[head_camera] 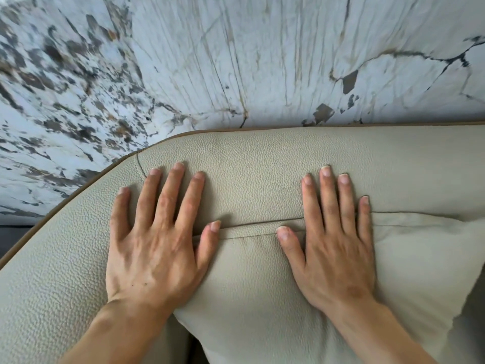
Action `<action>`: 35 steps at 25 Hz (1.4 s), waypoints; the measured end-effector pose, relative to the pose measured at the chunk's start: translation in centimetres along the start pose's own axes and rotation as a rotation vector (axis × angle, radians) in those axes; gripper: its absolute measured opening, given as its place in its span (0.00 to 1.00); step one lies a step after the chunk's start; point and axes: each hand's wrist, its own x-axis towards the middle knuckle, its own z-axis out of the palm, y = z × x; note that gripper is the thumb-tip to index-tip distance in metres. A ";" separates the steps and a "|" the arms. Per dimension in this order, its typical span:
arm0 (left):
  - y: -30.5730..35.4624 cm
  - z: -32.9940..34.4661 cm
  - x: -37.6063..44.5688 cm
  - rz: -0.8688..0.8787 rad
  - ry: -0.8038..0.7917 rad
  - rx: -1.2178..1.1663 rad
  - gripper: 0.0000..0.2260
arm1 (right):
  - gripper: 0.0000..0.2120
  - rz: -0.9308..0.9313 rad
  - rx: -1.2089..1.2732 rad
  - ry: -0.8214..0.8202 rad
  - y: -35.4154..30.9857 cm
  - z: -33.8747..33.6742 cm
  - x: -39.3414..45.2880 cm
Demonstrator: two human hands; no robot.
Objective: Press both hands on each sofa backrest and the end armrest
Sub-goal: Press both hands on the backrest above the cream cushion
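A beige pebbled-leather sofa backrest (252, 169) with tan piping fills the lower part of the head view, curving down to the left. My left hand (154, 245) lies flat on it, palm down, fingers spread, near the rounded corner. My right hand (333, 245) lies flat beside it, fingers spread, partly over a seam. Both thumbs touch the seam line between upper and lower padding. Neither hand holds anything.
A white marble-patterned wall (236, 61) with dark veins stands right behind the sofa. A soft beige cushion (420, 258) leans against the backrest under and right of my right hand. A dark strip of floor (13, 237) shows at the far left.
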 end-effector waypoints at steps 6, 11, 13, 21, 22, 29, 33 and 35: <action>-0.5 0.8 2.4 0.007 0.005 0.003 0.30 | 0.36 0.030 -0.003 0.006 -0.3 1.0 2.0; -0.7 1.0 2.8 0.012 0.019 0.004 0.30 | 0.36 0.031 -0.003 0.014 -0.4 1.1 2.3; -0.6 1.1 2.8 0.019 0.027 -0.008 0.30 | 0.35 0.037 -0.003 0.011 -0.4 1.0 2.2; -0.8 0.3 3.1 0.018 -0.060 -0.041 0.30 | 0.35 0.031 -0.010 -0.111 -0.4 -1.2 2.4; -0.8 0.1 3.1 0.020 -0.080 -0.058 0.31 | 0.35 0.026 0.013 -0.128 -0.4 -1.8 2.3; -0.9 -3.8 -0.4 0.035 -0.038 -0.256 0.32 | 0.34 0.020 0.035 -0.046 0.0 -7.5 -2.4; -1.0 -7.4 -3.8 0.056 0.053 -0.234 0.30 | 0.34 0.022 0.003 -0.019 -0.2 -11.2 -4.9; -1.5 -10.0 -5.6 0.054 0.103 -0.232 0.30 | 0.34 0.034 0.004 -0.007 -0.6 -13.9 -6.2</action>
